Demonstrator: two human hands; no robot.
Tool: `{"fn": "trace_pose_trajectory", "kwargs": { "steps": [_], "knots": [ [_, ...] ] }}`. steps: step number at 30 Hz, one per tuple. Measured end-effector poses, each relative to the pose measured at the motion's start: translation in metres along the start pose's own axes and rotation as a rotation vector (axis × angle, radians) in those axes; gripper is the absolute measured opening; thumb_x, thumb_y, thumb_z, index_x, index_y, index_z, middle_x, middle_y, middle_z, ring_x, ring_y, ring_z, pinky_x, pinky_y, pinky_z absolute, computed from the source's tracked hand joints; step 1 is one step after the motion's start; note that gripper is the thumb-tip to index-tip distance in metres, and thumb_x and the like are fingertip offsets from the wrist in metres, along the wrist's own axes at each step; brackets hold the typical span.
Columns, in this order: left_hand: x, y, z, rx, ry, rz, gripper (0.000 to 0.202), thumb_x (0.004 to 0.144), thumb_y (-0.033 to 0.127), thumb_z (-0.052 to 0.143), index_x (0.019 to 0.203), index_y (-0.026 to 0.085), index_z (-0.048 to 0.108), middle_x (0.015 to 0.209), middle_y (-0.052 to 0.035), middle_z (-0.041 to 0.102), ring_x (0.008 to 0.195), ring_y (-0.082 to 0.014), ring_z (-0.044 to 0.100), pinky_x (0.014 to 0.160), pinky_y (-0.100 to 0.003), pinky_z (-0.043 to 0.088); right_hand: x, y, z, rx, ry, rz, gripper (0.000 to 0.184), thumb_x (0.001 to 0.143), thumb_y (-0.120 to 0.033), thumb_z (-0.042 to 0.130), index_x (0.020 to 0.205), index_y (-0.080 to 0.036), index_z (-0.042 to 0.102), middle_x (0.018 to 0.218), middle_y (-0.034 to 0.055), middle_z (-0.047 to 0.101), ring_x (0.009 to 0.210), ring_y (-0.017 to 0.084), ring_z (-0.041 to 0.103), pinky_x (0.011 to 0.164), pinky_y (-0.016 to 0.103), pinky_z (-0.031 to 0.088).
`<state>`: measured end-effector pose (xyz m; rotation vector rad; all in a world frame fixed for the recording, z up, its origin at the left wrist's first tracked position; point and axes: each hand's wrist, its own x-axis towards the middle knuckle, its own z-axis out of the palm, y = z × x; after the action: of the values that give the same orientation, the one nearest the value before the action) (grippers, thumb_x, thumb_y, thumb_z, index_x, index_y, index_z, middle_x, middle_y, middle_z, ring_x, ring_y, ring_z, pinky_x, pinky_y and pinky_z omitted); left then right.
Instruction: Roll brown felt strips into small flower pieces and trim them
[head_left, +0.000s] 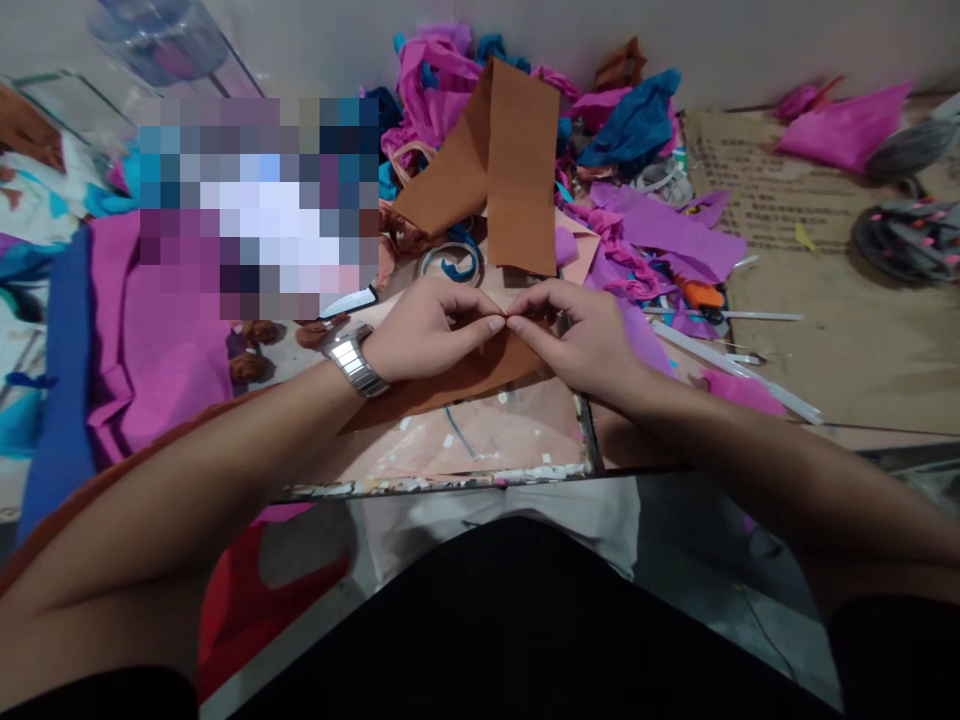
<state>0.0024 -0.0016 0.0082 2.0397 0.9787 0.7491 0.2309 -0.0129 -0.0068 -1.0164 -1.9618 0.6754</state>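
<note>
My left hand (420, 335), with a metal watch (358, 362) on its wrist, is closed in a pinch. Opposite it, my right hand (589, 335) pinches too, and the thumbs and index fingertips of both meet. Between them they grip the upper edge of a brown crepe-like strip (450, 388), which lies across the table and trails off to the left. The exact bit in the fingertips is mostly hidden. Just beyond the hands lies a folded brown piece (523, 170). Near my left wrist are a knife blade (349, 302) and small brown bunched pieces (251, 365).
Pink and blue scraps (435, 90) heap up against the wall. Purple scraps (660, 230) and white sticks (739, 370) lie to the right, beside a cardboard sheet (795, 340). Magenta material (161, 330) is at left. A roll of tape (450, 262) sits behind my hands. One area is pixelated.
</note>
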Motion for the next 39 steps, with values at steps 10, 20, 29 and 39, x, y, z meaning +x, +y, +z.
{"fn": "trace_pose_trajectory", "kwargs": {
  "steps": [10, 20, 29, 39],
  "knots": [
    [0.0010, -0.0009, 0.0016, -0.098, -0.018, -0.045, 0.018, 0.090, 0.029, 0.070, 0.090, 0.014, 0.079, 0.082, -0.0032, 0.077, 0.072, -0.0132, 0.065, 0.068, -0.024, 0.047, -0.0013, 0.0034, -0.0008, -0.034, 0.016, -0.156, 0.005, 0.093, -0.023, 0.072, 0.096, -0.022, 0.076, 0.093, 0.0024, 0.079, 0.079, 0.017, 0.069, 0.077, 0.031, 0.053],
    [0.0015, 0.0010, 0.0026, -0.161, -0.012, -0.087, 0.017, 0.088, 0.027, 0.070, 0.088, 0.013, 0.079, 0.080, -0.0046, 0.075, 0.070, -0.0136, 0.064, 0.065, -0.025, 0.047, -0.0008, 0.0020, -0.0018, -0.030, -0.002, -0.178, 0.005, 0.092, -0.022, 0.070, 0.095, -0.023, 0.075, 0.091, 0.0034, 0.077, 0.079, 0.018, 0.069, 0.076, 0.033, 0.053],
    [0.0033, 0.0041, 0.0015, -0.154, -0.022, -0.124, 0.017, 0.084, 0.027, 0.066, 0.080, 0.013, 0.074, 0.070, -0.0014, 0.067, 0.063, -0.0121, 0.056, 0.062, -0.025, 0.041, -0.0013, 0.0029, -0.0014, -0.030, 0.000, -0.196, 0.006, 0.093, -0.021, 0.069, 0.094, -0.023, 0.075, 0.091, 0.0035, 0.077, 0.081, 0.018, 0.070, 0.076, 0.033, 0.054],
    [0.0014, 0.0067, 0.0000, -0.140, -0.034, -0.117, 0.028, 0.092, 0.038, 0.065, 0.078, 0.015, 0.073, 0.070, -0.0026, 0.067, 0.064, -0.0129, 0.056, 0.060, -0.025, 0.041, -0.0007, 0.0013, -0.0012, -0.019, 0.000, -0.228, 0.008, 0.091, -0.018, 0.067, 0.089, -0.023, 0.073, 0.088, 0.0029, 0.077, 0.079, 0.018, 0.071, 0.073, 0.032, 0.055]
  ]
}}
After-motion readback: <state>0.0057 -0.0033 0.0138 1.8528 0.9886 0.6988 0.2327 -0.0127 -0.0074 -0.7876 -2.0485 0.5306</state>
